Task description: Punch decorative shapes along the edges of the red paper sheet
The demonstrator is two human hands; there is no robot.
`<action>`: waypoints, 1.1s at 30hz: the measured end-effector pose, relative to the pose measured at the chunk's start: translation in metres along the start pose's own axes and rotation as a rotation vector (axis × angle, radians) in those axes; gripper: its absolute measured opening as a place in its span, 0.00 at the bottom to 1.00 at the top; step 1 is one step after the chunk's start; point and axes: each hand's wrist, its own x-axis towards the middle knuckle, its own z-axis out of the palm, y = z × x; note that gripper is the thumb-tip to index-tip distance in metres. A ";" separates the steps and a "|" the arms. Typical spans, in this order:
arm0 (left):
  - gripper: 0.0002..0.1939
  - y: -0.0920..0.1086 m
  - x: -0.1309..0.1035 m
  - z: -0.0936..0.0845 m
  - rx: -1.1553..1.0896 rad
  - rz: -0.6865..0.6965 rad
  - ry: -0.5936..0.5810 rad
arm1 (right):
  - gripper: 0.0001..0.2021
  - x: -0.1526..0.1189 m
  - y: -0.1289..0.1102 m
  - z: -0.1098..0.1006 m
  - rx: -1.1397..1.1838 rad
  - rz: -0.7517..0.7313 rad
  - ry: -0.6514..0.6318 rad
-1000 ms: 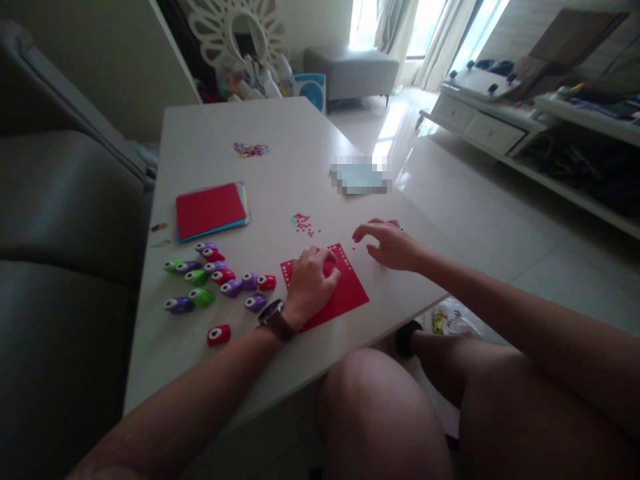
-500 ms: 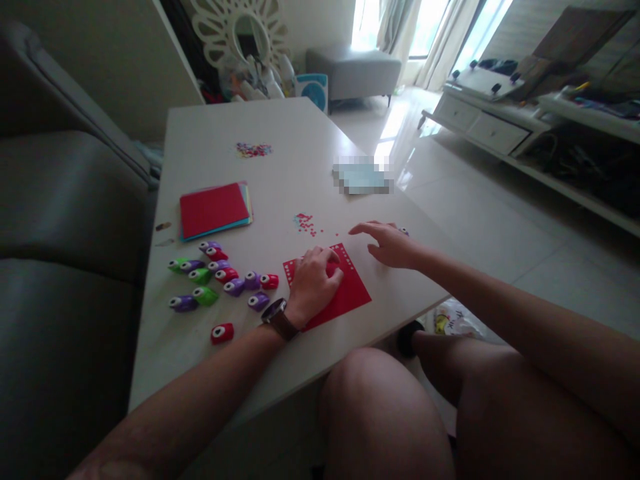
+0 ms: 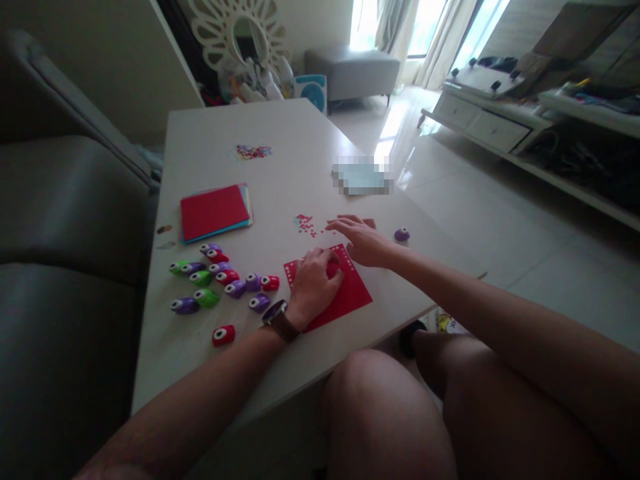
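A red sheet with small punched holes along its edges lies near the table's front edge. My left hand rests on it with curled fingers; a bit of red shows between thumb and fingers, and what they grip is unclear. Just above the sheet's right corner, my right hand has its fingers stretched out and holds nothing visible. To its right stands a purple punch. Red and pale paper bits are scattered beyond the sheet. Several purple, green and red punches stand left of my left hand.
A stack of coloured sheets, red on top, lies at the table's left. Farther back is a pile of coloured confetti. A blurred pale item lies near the right edge. A grey sofa borders the table.
My right hand has moved left, closer to the red sheet and the paper bits, uncovering the purple punch. My left hand has stayed in place on the sheet.
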 end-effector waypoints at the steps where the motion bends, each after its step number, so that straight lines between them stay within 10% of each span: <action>1: 0.02 0.000 0.000 0.000 -0.005 0.000 0.001 | 0.34 0.000 0.000 -0.001 -0.006 0.019 0.026; 15: 0.02 0.001 0.001 0.000 0.000 -0.002 -0.009 | 0.36 -0.007 -0.003 0.000 0.026 0.021 0.070; 25: 0.03 0.003 -0.001 -0.002 0.007 -0.005 -0.012 | 0.08 -0.037 0.034 -0.044 -0.089 0.243 0.355; 33: 0.04 0.004 -0.001 -0.002 0.010 -0.005 -0.022 | 0.09 -0.077 0.065 -0.052 -0.141 0.131 0.128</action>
